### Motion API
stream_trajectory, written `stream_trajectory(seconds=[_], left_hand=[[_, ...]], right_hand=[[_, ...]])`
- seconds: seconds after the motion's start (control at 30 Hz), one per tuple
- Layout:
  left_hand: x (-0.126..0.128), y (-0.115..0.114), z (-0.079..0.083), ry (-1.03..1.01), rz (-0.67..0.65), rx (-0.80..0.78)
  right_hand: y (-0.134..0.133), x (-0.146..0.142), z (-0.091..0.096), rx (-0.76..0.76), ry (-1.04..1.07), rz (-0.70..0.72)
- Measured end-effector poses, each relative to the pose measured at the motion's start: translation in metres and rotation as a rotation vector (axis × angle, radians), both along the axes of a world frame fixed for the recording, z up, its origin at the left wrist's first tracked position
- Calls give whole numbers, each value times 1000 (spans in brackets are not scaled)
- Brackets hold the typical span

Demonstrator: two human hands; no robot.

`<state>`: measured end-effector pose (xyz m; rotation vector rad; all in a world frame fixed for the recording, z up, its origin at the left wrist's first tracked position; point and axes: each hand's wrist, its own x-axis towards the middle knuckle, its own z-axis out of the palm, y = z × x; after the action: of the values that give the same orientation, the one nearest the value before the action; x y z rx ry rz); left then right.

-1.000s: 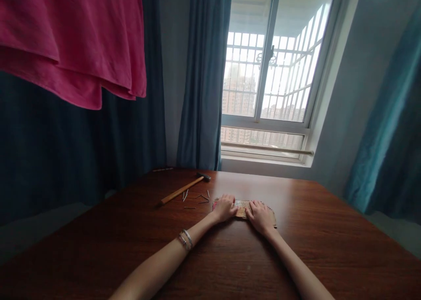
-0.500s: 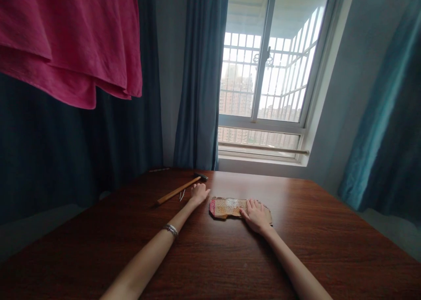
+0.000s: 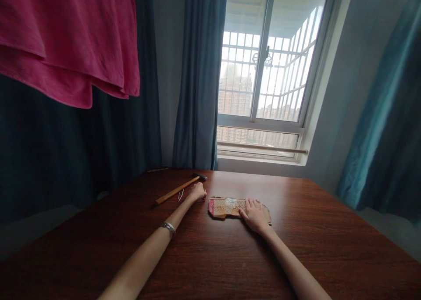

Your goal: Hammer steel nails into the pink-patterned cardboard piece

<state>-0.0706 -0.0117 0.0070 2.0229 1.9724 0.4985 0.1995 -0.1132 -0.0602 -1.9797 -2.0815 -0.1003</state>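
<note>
- We see a dark wooden table (image 3: pixel 329 247) filling the lower half of the view, with both forearms stretched out across it.
- A pink cloth (image 3: pixel 66 41) hangs at upper left, in front of a dark blue curtain (image 3: pixel 197 80).
- A barred window (image 3: pixel 263 80) stands behind the table's far edge.
- A flat patterned board (image 3: pixel 225 207), pink at its left end, lies on the table near the far edge, about midway across.
- A hammer (image 3: pixel 176 191) with a wooden handle lies on the table left of the board, its head pointing away from us.
- The right hand (image 3: pixel 255 214) lies flat and spread on the board's right part, pressing rather than gripping.
- The left hand (image 3: pixel 197 191) rests on the table between hammer and board, fingers curled under; we cannot tell whether they pinch anything.
- A few thin nails (image 3: pixel 180 195) lie just left of that hand, beside the hammer handle.
- A silver bracelet (image 3: pixel 167 226) circles the left wrist.
</note>
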Motion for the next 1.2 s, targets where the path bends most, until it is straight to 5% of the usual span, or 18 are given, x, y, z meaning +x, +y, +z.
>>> stream_trajectory(seconds=[0.5, 0.77, 0.93, 1.2], left_hand=[[7, 14, -10, 67, -101, 15], [24, 15, 0, -143, -240, 85], [57, 5, -16, -525, -481, 54], [89, -13, -42, -570, -511, 98]], right_hand=[[-3, 0, 1, 46, -22, -4], [-3, -1, 2, 58, -15, -18], [-3, -2, 2, 54, -14, -23], [-4, -2, 4, 73, -9, -29]])
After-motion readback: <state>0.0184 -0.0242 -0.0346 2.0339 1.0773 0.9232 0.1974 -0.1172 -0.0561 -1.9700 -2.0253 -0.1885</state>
